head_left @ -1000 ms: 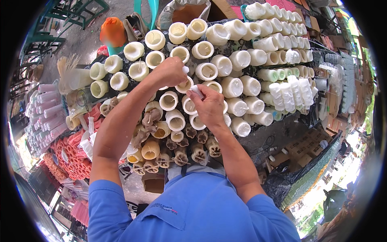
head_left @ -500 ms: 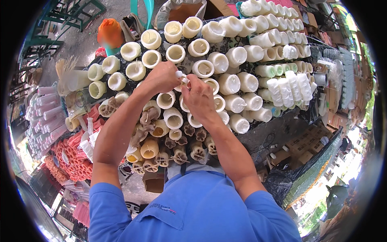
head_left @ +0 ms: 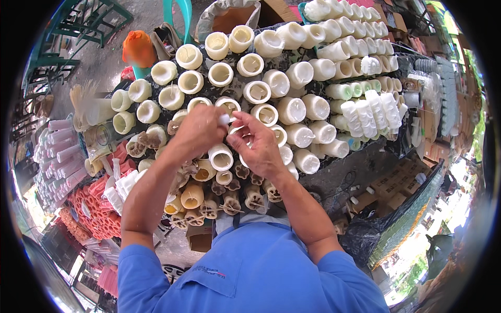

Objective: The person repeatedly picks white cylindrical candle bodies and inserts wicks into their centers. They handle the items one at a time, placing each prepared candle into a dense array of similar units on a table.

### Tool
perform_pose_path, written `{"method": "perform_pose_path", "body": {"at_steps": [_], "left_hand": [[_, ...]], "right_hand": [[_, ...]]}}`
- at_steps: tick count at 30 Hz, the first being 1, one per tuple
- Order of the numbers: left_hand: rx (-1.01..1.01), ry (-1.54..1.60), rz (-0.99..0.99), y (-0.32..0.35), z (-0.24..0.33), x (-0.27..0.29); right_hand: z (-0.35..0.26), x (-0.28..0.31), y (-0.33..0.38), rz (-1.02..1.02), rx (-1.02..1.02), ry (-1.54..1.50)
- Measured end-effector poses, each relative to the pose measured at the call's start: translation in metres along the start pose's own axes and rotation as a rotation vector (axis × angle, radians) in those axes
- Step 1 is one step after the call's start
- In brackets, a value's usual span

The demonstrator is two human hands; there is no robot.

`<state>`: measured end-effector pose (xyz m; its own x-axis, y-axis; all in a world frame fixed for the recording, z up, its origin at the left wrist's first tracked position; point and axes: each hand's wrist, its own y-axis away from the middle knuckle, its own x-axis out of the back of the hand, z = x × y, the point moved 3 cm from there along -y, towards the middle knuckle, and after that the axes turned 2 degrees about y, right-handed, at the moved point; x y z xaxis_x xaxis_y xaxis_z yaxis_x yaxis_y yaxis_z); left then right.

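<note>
Both my hands are over rows of hollow cream wax cylinders that look like candles, several with wicks showing. My left hand is closed, with a small white piece at its fingertips; its exact kind is too small to tell. Close beside it is my right hand, its thumb and fingers curved and apart around the near side of a cylinder's rim. Nothing shows between them. Just beyond my hands stands an open-topped wax cylinder. Another, a wax cylinder, stands just below them. My hands partly hide the cylinders beneath.
White twisted candles lie at the right of the table. At the left are pink-red wax pieces and bundled pale pink tubes. A sack and an orange thing are beyond the far edge. Cardboard lies lower right.
Both hands have moved slightly nearer to me and the fingers have separated a little. The right hand's fingers have spread; the white piece stays with the left hand. The view has shifted slightly.
</note>
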<state>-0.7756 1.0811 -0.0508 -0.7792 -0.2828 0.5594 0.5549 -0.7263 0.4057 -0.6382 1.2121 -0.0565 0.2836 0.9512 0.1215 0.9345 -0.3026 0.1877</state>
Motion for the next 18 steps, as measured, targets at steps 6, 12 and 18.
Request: {"method": "perform_pose_path", "body": {"at_steps": [6,12,18], "left_hand": [[0.062,-0.003,-0.038,0.048,0.009,-0.029],[0.01,0.043,0.231,0.051,-0.01,-0.003],[0.037,-0.015,0.411,0.038,-0.016,-0.011]], "right_hand": [[-0.008,-0.006,0.024,-0.182,-0.011,0.053],[-0.007,0.004,0.013,0.078,0.047,0.249],[-0.002,0.001,-0.005,0.164,0.27,0.448]]}}
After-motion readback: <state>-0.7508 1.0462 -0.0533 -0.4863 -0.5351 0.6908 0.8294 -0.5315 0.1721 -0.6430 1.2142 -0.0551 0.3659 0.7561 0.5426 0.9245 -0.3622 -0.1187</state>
